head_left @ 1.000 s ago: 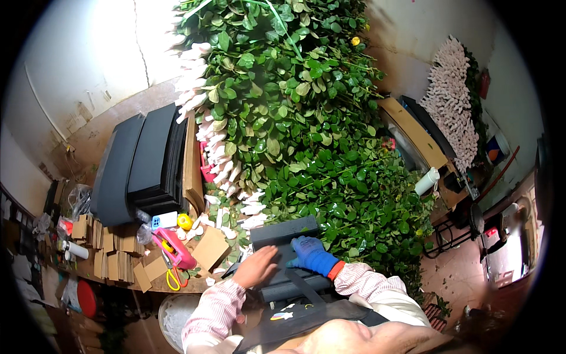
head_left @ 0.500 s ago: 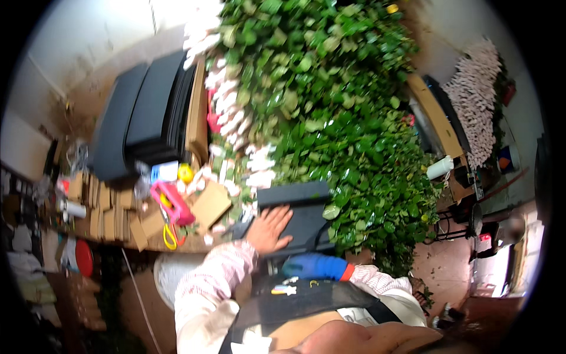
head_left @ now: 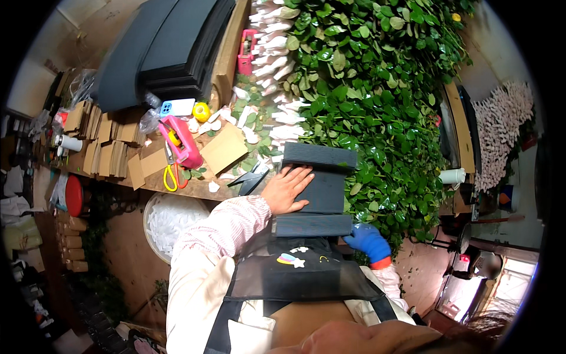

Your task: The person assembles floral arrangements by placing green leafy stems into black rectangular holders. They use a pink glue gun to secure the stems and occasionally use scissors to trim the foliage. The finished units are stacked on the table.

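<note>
Left hand (head_left: 289, 192): bare, fingers extended, flat on black sheet (head_left: 327, 192) with ribbed ends, ungripped. Right hand (head_left: 367, 239): blue-gloved, grip unclear.

The folded sheet (head_left: 327, 193) lies in front of the leafy stems (head_left: 365, 106). To its left on the tabletop (head_left: 197, 186) are a cardboard piece (head_left: 225, 148), scissors (head_left: 171, 166) and a tape dispenser (head_left: 184, 144), with stacked sheets (head_left: 180, 53) behind. A bin (head_left: 146, 223) stands below the front edge.
</note>
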`<state>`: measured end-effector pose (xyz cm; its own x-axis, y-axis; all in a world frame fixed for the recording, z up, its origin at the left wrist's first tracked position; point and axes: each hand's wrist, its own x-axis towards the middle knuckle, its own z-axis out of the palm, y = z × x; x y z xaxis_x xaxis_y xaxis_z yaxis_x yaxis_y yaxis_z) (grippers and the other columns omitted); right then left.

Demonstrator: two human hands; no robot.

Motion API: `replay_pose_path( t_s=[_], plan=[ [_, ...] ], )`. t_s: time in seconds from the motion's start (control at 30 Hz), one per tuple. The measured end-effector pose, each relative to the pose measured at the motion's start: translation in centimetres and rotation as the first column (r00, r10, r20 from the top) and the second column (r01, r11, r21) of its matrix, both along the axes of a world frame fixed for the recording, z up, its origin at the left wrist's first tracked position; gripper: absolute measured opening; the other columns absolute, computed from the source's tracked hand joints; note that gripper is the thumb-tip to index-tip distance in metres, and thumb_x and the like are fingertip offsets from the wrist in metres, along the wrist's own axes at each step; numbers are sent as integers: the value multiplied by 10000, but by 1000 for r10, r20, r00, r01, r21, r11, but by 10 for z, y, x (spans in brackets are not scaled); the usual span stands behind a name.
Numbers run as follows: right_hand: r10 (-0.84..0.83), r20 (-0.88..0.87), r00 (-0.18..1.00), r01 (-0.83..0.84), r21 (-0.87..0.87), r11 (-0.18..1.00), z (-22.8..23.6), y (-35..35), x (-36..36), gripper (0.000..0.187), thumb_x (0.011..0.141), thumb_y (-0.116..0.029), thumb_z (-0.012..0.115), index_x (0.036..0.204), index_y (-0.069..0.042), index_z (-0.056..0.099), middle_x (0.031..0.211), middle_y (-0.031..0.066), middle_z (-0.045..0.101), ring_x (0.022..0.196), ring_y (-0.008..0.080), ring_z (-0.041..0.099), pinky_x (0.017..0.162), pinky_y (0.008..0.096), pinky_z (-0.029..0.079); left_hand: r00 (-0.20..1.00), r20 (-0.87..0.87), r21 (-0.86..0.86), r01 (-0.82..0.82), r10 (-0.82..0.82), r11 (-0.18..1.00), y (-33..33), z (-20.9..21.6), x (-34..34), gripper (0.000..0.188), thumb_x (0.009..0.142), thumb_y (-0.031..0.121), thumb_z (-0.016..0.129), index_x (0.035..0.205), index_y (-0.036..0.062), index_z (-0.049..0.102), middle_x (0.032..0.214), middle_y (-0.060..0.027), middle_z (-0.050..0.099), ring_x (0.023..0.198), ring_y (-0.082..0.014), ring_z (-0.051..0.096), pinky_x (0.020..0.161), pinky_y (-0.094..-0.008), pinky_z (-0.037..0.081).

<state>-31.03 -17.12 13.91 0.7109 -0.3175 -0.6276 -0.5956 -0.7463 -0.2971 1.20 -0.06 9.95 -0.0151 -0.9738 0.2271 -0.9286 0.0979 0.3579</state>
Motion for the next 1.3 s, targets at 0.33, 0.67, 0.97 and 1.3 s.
replay_pose_path(
  t_s=[0.33, 0.67, 0.97, 1.3],
  plan=[
    [291, 518, 804, -243, -161, 957, 168, 16, 145, 192, 898, -231, 743, 1028, -91, 741, 955, 140, 744, 860, 350, 725, 771, 443, 575, 997, -78, -76, -5, -1, 997, 5, -27, 1, 809, 942, 507, 628, 1555, 18, 429, 1617, -175, 423, 1490, -324, 399, 1246, -526, 254],
    [781, 480, 400, -307, -733, 607, -65, 154, 430, 713, 796, -408, 800, 1401, -113, 566, 1379, 121, 599, 1246, 309, 575, 976, 448, 481, 735, -546, -223, 334, -401, 916, -45, -119, 16, 751, 829, 458, 742, 1464, 104, 556, 1585, -184, 456, 1473, -369, 417, 1213, -542, 323],
    [779, 389, 492, -497, -609, 618, -78, 137, 417, 452, 892, -258, 637, 1323, -121, 619, 1348, 106, 639, 1157, 298, 644, 903, 422, 531, 924, -364, -175, 52, -113, 983, -21, -95, -11, 794, 799, 503, 798, 1448, 101, 579, 1523, -207, 524, 1412, -421, 479, 1198, -525, 366],
    [-344, 336, 877, 29, 678, 735, 30, 20, 205, 495, 1042, -349, 679, 1403, -14, 628, 1212, 68, 734, 1035, 145, 655, 940, 342, 545, 966, -259, 89, 21, 3, 996, 5, -5, -1, 545, 1019, 524, 511, 1396, 141, 604, 1446, -118, 598, 1338, -385, 532, 1137, -479, 400]
  ],
)
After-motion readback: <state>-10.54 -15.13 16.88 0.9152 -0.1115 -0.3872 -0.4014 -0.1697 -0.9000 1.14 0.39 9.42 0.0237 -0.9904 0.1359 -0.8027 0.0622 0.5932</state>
